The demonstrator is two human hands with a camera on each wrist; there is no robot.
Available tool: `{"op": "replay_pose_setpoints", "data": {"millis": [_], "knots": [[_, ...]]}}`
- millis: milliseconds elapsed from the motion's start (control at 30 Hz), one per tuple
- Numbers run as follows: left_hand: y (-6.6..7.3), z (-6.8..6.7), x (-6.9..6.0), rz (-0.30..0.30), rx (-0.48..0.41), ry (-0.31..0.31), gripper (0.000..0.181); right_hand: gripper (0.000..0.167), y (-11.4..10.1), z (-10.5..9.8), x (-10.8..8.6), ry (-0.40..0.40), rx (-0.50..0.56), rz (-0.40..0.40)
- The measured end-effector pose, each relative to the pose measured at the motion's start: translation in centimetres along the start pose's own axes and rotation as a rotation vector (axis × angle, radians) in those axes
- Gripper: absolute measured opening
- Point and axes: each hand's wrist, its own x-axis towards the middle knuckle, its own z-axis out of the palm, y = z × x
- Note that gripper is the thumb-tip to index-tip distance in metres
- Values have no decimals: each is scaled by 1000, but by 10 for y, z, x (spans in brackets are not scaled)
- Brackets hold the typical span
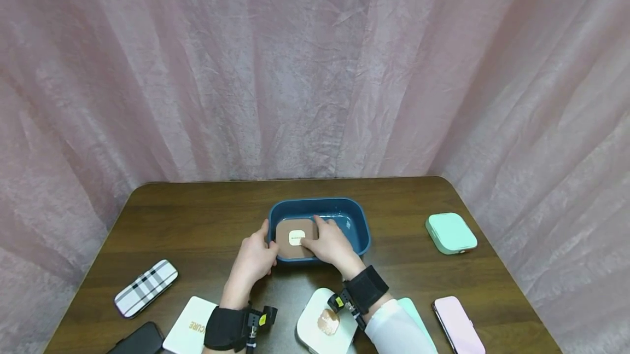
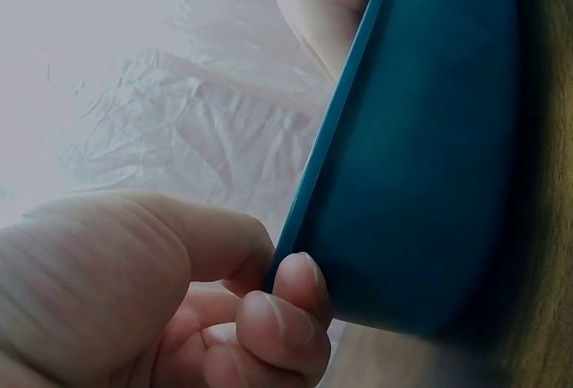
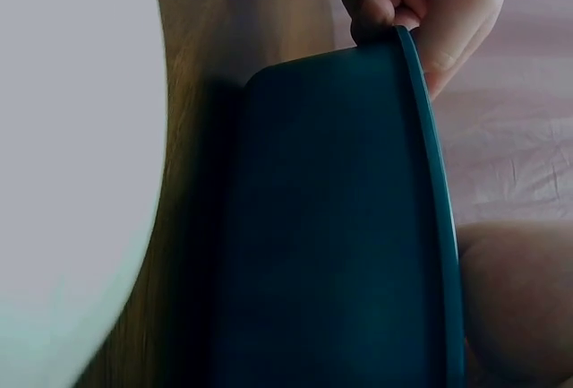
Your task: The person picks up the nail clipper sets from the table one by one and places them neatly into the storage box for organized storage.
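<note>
Box (image 1: 283, 242), brown and square, sits in the left end of the blue tray (image 1: 320, 206). The left hand (image 1: 255, 255) pinches the tray's rim. The right hand (image 1: 336, 245) grips the box's right side.

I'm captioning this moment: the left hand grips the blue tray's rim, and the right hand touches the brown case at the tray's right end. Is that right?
Not quite: the brown case lies at the left end of the blue tray, as the head view shows. The left hand does grip the rim, and the right hand does touch the case.
</note>
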Motion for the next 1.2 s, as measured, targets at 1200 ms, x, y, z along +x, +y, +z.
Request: {"op": "replay_pose_setpoints", "data": {"millis": [1200], "knots": [[1,0,0,2,10,0,71,39,109,-81,-46,181,383,203]]}}
